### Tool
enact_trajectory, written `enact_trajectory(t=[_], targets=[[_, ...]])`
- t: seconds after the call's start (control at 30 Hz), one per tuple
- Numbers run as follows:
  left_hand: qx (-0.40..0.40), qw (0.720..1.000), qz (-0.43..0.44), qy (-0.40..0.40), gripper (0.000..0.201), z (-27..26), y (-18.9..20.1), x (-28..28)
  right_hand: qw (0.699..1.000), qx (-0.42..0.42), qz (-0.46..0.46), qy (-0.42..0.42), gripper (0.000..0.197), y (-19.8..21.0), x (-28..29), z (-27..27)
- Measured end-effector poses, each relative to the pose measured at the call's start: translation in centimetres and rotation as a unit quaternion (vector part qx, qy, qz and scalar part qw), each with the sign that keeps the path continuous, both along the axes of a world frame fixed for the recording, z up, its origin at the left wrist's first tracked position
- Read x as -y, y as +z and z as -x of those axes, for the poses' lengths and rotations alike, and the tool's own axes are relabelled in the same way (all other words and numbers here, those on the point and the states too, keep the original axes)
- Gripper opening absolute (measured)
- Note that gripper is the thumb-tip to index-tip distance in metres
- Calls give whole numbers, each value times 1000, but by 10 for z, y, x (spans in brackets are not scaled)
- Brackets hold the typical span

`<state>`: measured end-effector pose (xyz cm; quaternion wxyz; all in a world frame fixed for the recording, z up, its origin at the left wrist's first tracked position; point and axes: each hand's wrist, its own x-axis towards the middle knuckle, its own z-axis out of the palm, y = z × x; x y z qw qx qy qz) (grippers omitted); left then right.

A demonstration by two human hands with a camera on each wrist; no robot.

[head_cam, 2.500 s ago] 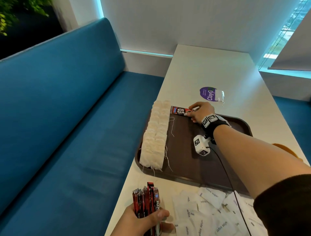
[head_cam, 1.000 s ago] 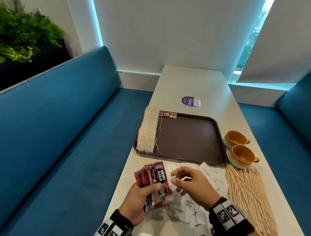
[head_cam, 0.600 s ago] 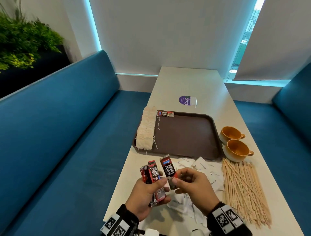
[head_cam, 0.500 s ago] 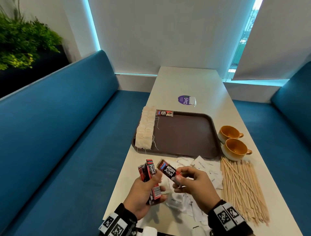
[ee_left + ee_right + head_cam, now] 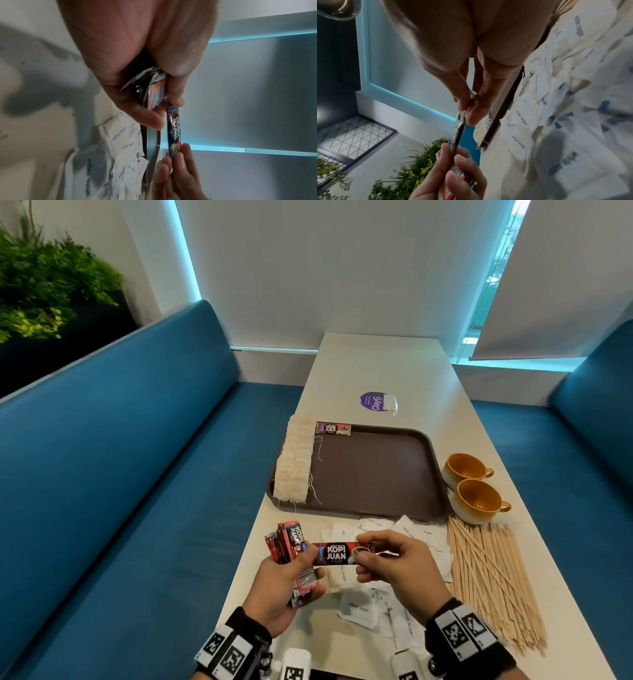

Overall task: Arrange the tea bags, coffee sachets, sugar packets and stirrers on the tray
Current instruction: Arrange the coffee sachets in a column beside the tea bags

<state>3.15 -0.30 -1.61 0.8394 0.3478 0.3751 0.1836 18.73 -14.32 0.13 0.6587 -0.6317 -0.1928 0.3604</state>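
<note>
My left hand grips a bundle of red coffee sachets above the table's near edge. My right hand pinches one end of a single coffee sachet, held level between both hands; its other end lies against my left thumb. In the left wrist view the single sachet runs from the bundle to the right hand's fingers. The brown tray holds a column of tea bags along its left side and one coffee sachet at the far edge. White sugar packets lie under my hands. Wooden stirrers lie to the right.
Two orange cups stand right of the tray. A purple round label with clear plastic lies beyond the tray. Blue bench seats flank the narrow table. A plant stands at far left.
My right hand came back from setting one sachet on the tray's far edge, then drew a single sachet out of the left hand's bundle and turned it level.
</note>
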Motion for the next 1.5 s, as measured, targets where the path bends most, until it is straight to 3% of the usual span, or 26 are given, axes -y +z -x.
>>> enact_trajectory(t=[0.2,0.33,0.5,0.67,0.87,1.1,1.33,1.43,1.5], targets=[[-12,998,53,21,36,12,-11,-18,1000,10,19,-3,23,5,-15,-15],[-9,998,59,4,39,19,-18,-31,996,75,38,-6,24,19,-36,-45],[-49,998,42,-15,53,17,-22,-35,993,88,1,-84,33,17,-93,-108],[-71,996,41,-20,51,11,-21,-37,990,100,32,-96,26,7,-162,-174],[-62,992,86,-62,38,14,-20,-48,986,126,95,-58,24,-11,-223,-208],[-70,990,99,-78,24,13,-26,-55,965,173,180,-78,29,-42,-265,-235],[-75,989,81,-100,43,9,-29,-64,932,236,263,-87,41,-50,-286,-250],[-81,987,81,-110,75,10,-31,-64,923,242,284,-98,48,-51,-290,-253],[-85,987,86,-106,79,9,-31,-64,916,250,297,-103,51,-52,-293,-254]])
